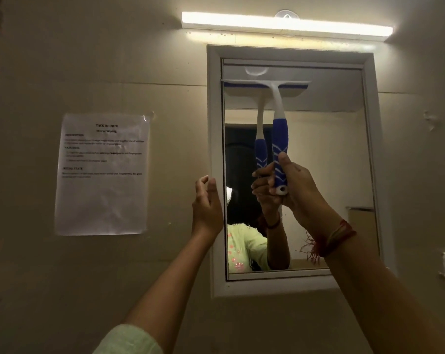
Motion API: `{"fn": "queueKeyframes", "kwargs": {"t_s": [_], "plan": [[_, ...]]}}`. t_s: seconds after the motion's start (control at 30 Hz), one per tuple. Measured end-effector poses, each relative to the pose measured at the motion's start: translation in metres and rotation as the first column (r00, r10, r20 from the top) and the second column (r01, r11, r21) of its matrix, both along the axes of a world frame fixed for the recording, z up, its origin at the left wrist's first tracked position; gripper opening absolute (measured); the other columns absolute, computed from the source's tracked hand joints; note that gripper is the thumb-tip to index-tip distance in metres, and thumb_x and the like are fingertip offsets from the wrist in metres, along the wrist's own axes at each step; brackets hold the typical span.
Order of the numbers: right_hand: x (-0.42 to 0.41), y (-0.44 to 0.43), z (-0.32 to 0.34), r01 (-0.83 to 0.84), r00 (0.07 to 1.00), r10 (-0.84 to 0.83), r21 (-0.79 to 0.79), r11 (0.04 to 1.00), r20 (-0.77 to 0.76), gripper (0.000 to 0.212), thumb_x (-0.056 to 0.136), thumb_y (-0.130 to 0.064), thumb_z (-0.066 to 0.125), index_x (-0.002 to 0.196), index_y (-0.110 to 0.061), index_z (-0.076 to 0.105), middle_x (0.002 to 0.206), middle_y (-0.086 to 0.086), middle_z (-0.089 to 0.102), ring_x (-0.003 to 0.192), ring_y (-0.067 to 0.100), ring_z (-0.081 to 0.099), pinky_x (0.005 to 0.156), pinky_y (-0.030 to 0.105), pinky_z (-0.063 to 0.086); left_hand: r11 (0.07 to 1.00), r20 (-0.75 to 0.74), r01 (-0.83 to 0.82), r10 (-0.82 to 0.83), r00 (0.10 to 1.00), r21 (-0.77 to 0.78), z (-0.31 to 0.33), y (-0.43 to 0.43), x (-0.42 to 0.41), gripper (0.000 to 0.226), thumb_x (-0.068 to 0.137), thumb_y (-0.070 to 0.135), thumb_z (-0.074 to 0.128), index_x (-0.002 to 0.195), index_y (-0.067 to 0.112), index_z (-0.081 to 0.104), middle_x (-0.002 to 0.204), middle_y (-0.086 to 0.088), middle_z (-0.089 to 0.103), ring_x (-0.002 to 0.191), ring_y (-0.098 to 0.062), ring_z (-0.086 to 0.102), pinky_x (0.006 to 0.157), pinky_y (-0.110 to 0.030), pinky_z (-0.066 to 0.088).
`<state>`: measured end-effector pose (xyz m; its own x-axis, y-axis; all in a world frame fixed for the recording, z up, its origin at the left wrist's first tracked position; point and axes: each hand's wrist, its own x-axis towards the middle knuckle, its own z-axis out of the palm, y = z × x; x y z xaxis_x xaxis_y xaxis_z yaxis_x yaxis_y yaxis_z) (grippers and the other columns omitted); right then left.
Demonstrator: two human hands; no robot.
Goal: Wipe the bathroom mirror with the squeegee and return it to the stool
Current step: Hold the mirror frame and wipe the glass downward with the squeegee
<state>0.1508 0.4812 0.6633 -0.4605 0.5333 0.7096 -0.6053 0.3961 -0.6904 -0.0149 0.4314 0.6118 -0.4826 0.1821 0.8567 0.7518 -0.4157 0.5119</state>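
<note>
Up at 11 o'clock on the mirror (331, 162), pressing the squeegee (277, 103) blade to the glass, dead 12 from the right hand (298, 185), wrapped tight round the very butt of the blue handle (280, 144). Could easily rock and streak with a grip that low. Left hand (207, 205) at 9: loose, holding nothing, just touching the white frame (214, 123).

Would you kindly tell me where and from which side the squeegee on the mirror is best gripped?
Take the squeegee by its blue handle, low down, coming from below, as the right hand does: the handle hangs straight down from the blade pressed across the mirror top.
</note>
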Motion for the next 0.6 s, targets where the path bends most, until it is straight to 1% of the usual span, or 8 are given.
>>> {"fn": "queueKeyframes", "kwargs": {"t_s": [0.03,0.07,0.17,0.23,0.3,0.43,0.5,0.6], "plan": [[0.001,0.003,-0.003,0.067,0.997,-0.067,0.005,0.998,0.024,0.061,0.1,-0.036,0.026,0.111,0.019,0.05,0.085,0.02,0.051,0.064,0.025,0.048,0.052,0.024,0.042,1.0,0.0,0.002,-0.002,1.0,-0.002,0.0,0.0,0.0,0.05,0.092,0.046,0.021,0.121,0.01,0.04,0.103,-0.019,0.057,0.094,-0.03,0.056,0.068,-0.019,0.04],[0.004,0.003,-0.007,0.041,0.998,-0.042,0.025,0.999,0.037,0.06,0.1,-0.036,0.026,0.107,0.017,0.053,0.082,0.02,0.053,0.066,0.027,0.05,0.055,0.025,0.042,1.0,0.001,0.006,-0.006,1.0,-0.004,0.0,0.0,0.0,0.049,0.093,0.045,0.021,0.121,0.009,0.039,0.103,-0.02,0.057,0.094,-0.031,0.055,0.07,-0.023,0.041],[0.002,0.003,-0.016,0.016,0.999,-0.015,-0.053,0.998,0.035,0.051,0.098,-0.04,0.031,0.092,0.001,0.059,0.07,0.012,0.059,0.06,0.02,0.056,0.052,0.022,0.048,1.0,0.006,0.015,-0.015,1.0,-0.001,0.0,0.0,0.0,0.049,0.093,0.044,0.021,0.121,0.009,0.04,0.103,-0.019,0.057,0.094,-0.028,0.055,0.075,-0.028,0.041],[0.002,0.007,-0.022,0.068,0.996,-0.066,-0.045,0.997,0.052,0.055,0.096,-0.043,0.033,0.103,0.004,0.059,0.074,0.012,0.06,0.063,0.021,0.055,0.053,0.024,0.048,1.0,0.008,0.016,-0.016,1.0,0.004,0.0,0.001,0.0,0.047,0.093,0.045,0.021,0.118,0.011,0.042,0.093,-0.009,0.058,0.084,-0.017,0.054,0.069,-0.021,0.04],[0.003,0.007,-0.028,0.049,0.996,-0.044,-0.063,0.997,0.075,0.057,0.095,-0.045,0.035,0.11,0.005,0.058,0.074,0.011,0.06,0.063,0.022,0.055,0.055,0.026,0.049,1.0,0.007,0.007,-0.007,1.0,0.002,0.0,0.002,-0.002,0.041,0.094,0.044,0.021,0.111,0.016,0.045,0.08,0.005,0.054,0.074,-0.007,0.051,0.062,-0.014,0.038],[0.007,0.006,-0.042,0.093,0.989,-0.092,-0.006,0.996,0.117,0.048,0.092,-0.047,0.036,0.089,-0.01,0.066,0.076,0.009,0.064,0.069,0.025,0.059,0.06,0.029,0.051,1.0,0.014,0.014,-0.013,1.0,-0.015,0.001,0.003,-0.005,0.042,0.095,0.043,0.021,0.112,0.015,0.047,0.083,0.009,0.054,0.078,0.002,0.05,0.063,-0.005,0.035],[0.006,0.007,-0.052,0.122,0.987,-0.119,-0.013,0.992,0.111,0.045,0.088,-0.05,0.039,0.081,-0.016,0.066,0.068,0.004,0.066,0.065,0.022,0.061,0.057,0.028,0.053,1.0,0.019,0.008,-0.008,1.0,-0.009,0.001,0.003,-0.006,0.043,0.096,0.042,0.022,0.113,0.013,0.048,0.083,0.014,0.053,0.079,0.006,0.049,0.062,0.0,0.035],[0.006,0.007,-0.067,0.113,0.985,-0.106,-0.045,0.993,0.135,0.047,0.073,-0.058,0.043,0.078,-0.016,0.065,0.055,-0.004,0.065,0.055,0.014,0.06,0.05,0.022,0.052,1.0,0.024,0.006,-0.006,1.0,-0.003,0.001,0.005,-0.007,0.041,0.096,0.041,0.023,0.109,0.013,0.049,0.079,0.017,0.051,0.074,0.009,0.05,0.058,0.004,0.032]]}}
